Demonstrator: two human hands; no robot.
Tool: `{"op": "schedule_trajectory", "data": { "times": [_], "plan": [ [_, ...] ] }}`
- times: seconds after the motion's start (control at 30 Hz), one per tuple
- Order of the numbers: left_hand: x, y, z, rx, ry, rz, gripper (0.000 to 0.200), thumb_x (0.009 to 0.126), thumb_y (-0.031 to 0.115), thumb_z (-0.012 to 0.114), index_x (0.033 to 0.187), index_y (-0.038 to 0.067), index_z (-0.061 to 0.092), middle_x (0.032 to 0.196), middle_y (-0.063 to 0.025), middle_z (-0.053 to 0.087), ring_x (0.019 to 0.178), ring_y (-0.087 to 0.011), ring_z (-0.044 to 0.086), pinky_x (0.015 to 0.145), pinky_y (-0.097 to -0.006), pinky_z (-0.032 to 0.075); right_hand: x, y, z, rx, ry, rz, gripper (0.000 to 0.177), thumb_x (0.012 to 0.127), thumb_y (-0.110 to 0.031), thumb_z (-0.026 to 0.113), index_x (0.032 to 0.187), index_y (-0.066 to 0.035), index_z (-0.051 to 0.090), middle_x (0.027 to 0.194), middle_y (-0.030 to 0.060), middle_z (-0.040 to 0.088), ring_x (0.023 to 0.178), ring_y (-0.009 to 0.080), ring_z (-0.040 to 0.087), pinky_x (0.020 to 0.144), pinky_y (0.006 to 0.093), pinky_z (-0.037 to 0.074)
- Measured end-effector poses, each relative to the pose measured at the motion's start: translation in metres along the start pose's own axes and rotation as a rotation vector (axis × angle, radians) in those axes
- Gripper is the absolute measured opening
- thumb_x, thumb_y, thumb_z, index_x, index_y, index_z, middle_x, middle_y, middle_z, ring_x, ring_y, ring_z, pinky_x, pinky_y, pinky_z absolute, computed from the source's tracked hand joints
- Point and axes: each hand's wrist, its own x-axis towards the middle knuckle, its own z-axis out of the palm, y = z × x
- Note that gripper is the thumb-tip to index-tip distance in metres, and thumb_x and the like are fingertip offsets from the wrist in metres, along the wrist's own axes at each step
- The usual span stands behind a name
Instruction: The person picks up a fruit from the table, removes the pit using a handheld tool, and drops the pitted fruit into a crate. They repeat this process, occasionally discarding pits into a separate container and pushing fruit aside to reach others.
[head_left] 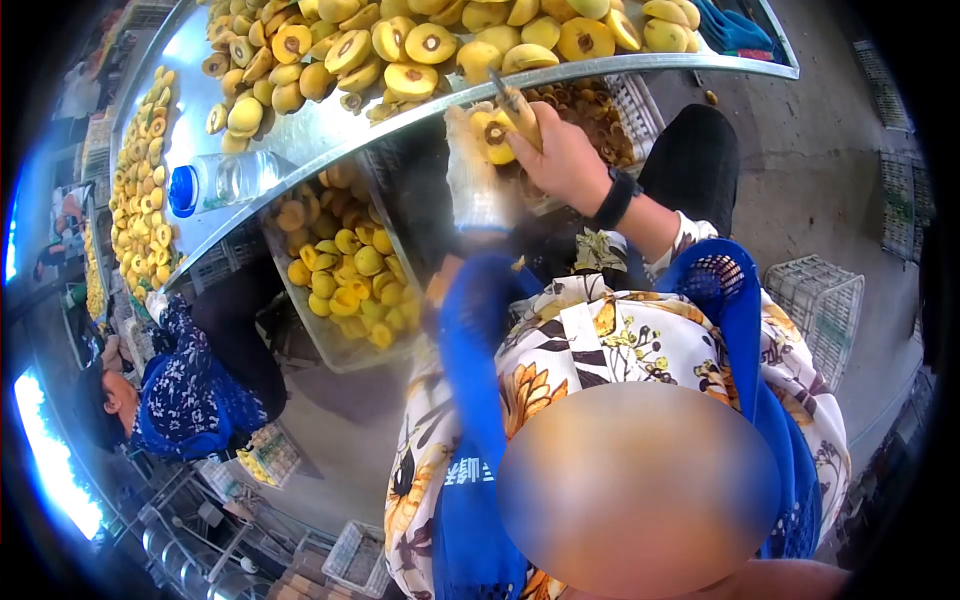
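A white knit glove covers my left hand [473, 185], its fingers wrapped around a yellow peach half [493, 137] with a brown pit hollow facing up. My right hand [568, 160], bare and wearing a black watch, grips a small knife [513, 100] with a light handle and a narrow dark tip pointing away from me. The knife overlaps the right edge of the peach half in this view. Both hands are just below the near edge of the metal table [330, 150], where many halved peaches [430, 45] are heaped, several still with pits.
A plastic bin [350, 365] of peach halves stands below the table at left. Beneath my hands is a crate [640, 110] with brown pieces. A water bottle [230, 180] lies on the table. Another person [200, 380] sits at left; a white crate [820, 300] stands at right.
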Motion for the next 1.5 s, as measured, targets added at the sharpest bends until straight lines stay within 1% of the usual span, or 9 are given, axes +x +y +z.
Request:
{"op": "schedule_trajectory", "data": {
  "times": [0.03,0.33,0.37,0.43,0.77,1.07,1.2,1.3,1.5],
  "plan": [
    [-0.001,-0.001,0.001,0.042,-0.005,0.068,0.053,0.091,0.050,0.044,0.116,0.005,0.050,0.111,-0.0097,0.056,0.101,-0.0232,0.055,0.086,-0.0355,0.047,-0.005,-0.010,-0.004,-0.007,0.014,-0.006,0.025,0.088,-0.024,0.051,0.098,-0.001,0.048,0.080,0.0260,0.060,0.075,0.0449,0.057,0.063,0.0485,0.046],
    [-0.012,0.005,0.004,0.904,0.069,0.674,0.034,0.096,0.026,0.041,0.115,-0.002,0.048,0.112,-0.0113,0.054,0.095,-0.0177,0.057,0.083,-0.0295,0.048,-0.023,-0.009,-0.017,-0.230,-0.174,0.034,0.025,0.084,-0.018,0.056,0.098,-0.002,0.042,0.070,0.0262,0.058,0.069,0.0442,0.056,0.061,0.0506,0.044],
    [-0.015,0.007,0.016,0.417,0.095,0.445,0.033,0.096,0.026,0.043,0.112,-0.002,0.050,0.107,-0.0113,0.056,0.093,-0.0181,0.058,0.082,-0.0288,0.048,-0.023,-0.010,-0.016,-0.239,-0.188,0.060,0.025,0.084,-0.018,0.056,0.096,-0.001,0.041,0.070,0.0263,0.058,0.069,0.0444,0.056,0.061,0.0508,0.044],
    [-0.013,0.003,0.014,0.599,0.063,0.597,0.032,0.095,0.026,0.044,0.111,-0.002,0.051,0.104,-0.0114,0.057,0.092,-0.0184,0.058,0.080,-0.0283,0.048,-0.024,-0.012,-0.016,-0.248,-0.213,0.112,0.025,0.085,-0.019,0.055,0.094,-0.001,0.041,0.070,0.0266,0.058,0.069,0.0448,0.056,0.061,0.0512,0.044],
    [-0.014,-0.002,0.019,0.440,0.095,0.497,0.029,0.093,0.023,0.047,0.105,-0.002,0.054,0.094,-0.0122,0.061,0.085,-0.0194,0.060,0.073,-0.0275,0.049,-0.035,0.001,-0.004,-0.175,-0.249,0.059,0.022,0.083,-0.013,0.053,0.089,0.003,0.039,0.069,0.0277,0.057,0.069,0.0452,0.056,0.060,0.0514,0.043],
    [0.021,0.025,-0.013,0.459,-0.218,-0.007,0.033,0.092,0.028,0.046,0.098,-0.003,0.055,0.083,-0.0152,0.062,0.070,-0.0232,0.060,0.064,-0.0315,0.050,-0.027,0.007,-0.008,-0.131,-0.371,0.086,0.026,0.081,-0.016,0.056,0.090,0.005,0.045,0.070,0.0266,0.058,0.069,0.0433,0.058,0.063,0.0467,0.047],
    [0.017,0.016,-0.006,0.088,0.036,0.151,0.029,0.092,0.028,0.051,0.102,0.001,0.051,0.086,-0.0092,0.057,0.068,-0.0189,0.058,0.063,-0.0311,0.051,-0.023,0.010,-0.003,0.006,-0.274,0.052,0.026,0.081,-0.018,0.056,0.093,0.004,0.048,0.065,0.0210,0.058,0.057,0.0347,0.060,0.054,0.0402,0.048],
    [-0.001,0.006,0.013,0.170,0.094,0.257,0.024,0.092,0.025,0.053,0.099,0.002,0.051,0.073,-0.0079,0.054,0.055,-0.0171,0.054,0.044,-0.0288,0.046,-0.030,-0.006,-0.003,0.164,-0.391,0.226,0.024,0.081,-0.016,0.053,0.095,0.004,0.047,0.064,0.0163,0.059,0.046,0.0251,0.057,0.044,0.0336,0.046],
    [0.012,-0.003,-0.004,0.274,0.024,0.202,0.027,0.091,0.031,0.051,0.089,0.003,0.052,0.072,-0.0106,0.057,0.056,-0.0226,0.055,0.048,-0.0329,0.047,-0.031,-0.015,-0.002,0.168,-0.458,0.420,0.026,0.080,-0.010,0.050,0.099,0.008,0.047,0.062,0.0163,0.058,0.044,0.0238,0.057,0.038,0.0352,0.045]
  ]
}}
